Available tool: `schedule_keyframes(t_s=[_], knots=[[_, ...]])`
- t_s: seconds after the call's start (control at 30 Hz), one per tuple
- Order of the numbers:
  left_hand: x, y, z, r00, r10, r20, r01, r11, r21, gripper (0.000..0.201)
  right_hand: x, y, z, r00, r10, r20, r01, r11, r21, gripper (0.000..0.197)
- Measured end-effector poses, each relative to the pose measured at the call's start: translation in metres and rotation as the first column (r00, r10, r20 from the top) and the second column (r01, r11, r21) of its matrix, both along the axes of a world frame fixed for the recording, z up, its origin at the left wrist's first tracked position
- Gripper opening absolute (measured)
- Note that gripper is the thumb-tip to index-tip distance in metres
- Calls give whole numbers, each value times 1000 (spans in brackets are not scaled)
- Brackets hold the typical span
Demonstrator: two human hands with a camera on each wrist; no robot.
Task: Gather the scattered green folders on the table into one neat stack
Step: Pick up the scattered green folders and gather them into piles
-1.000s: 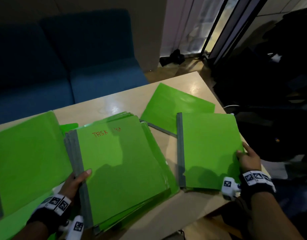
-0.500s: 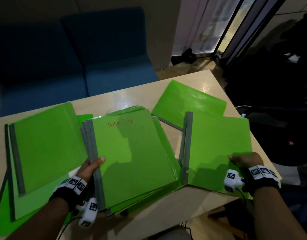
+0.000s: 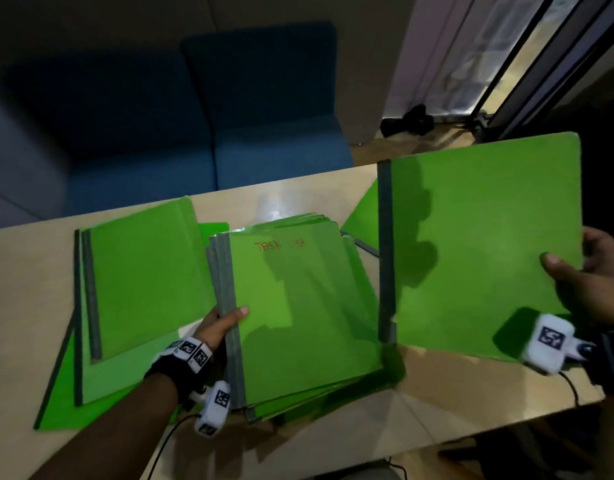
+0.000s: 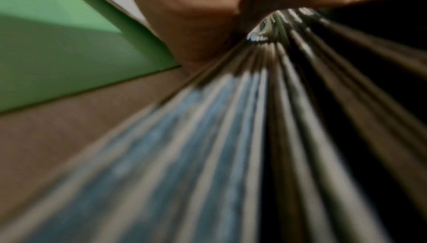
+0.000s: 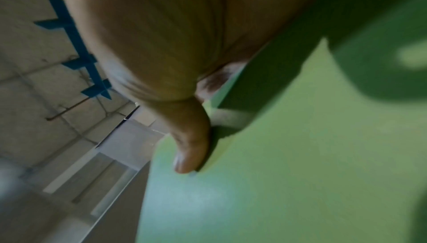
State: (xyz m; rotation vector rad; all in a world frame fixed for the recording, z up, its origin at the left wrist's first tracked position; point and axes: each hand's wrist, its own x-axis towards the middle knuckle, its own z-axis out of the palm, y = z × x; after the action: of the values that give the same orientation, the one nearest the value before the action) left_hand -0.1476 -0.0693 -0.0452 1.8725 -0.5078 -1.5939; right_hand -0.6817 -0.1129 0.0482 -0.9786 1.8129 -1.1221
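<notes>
A person's right hand (image 3: 589,278) holds 1 green folder (image 3: 478,244) lifted off the wooden table (image 3: 18,306), at the right of the head view. The thumb lies flat on the folder's top face near its right edge; the other fingers go under the folder and are hidden, so the hand pinches it between thumb and fingers. The right wrist view shows the thumb (image 5: 189,148) pressed onto the green cover at its edge. The folder's grey spine (image 3: 385,251) runs down its left side, above the right edge of the centre stack.

The left hand (image 3: 215,327) grips the grey spine edge of the centre stack of folders (image 3: 298,313), thumb on top of the cover, the other fingers out of sight below. The top cover bears red handwriting that begins "TASK". The left wrist view is blurred; it shows layered folder edges (image 4: 265,119) close to the palm.

More green folders (image 3: 139,285) lie overlapped at the left of the table, and another folder (image 3: 361,220) shows partly behind the lifted one. A blue sofa (image 3: 229,133) stands beyond the table.
</notes>
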Motion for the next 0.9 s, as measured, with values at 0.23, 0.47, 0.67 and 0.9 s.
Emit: schedule_keyframes(t_s=[0.23, 0.47, 0.67, 0.9], knots=[[-2, 0, 4, 1000, -10, -20, 9, 999, -50, 78, 144, -37, -36, 958, 241, 155, -266, 950, 165, 84], [-3, -3, 15, 999, -26, 36, 28, 997, -67, 40, 219, -22, -98, 923, 324, 209, -377, 874, 307, 52], [-5, 5, 21, 990, 33, -137, -51, 990, -129, 58, 246, -14, -115, 922, 306, 237, -368, 883, 291, 49], [-16, 9, 25, 977, 71, -201, -103, 983, -153, 51, 244, -30, -106, 931, 252, 265, -332, 887, 322, 58]])
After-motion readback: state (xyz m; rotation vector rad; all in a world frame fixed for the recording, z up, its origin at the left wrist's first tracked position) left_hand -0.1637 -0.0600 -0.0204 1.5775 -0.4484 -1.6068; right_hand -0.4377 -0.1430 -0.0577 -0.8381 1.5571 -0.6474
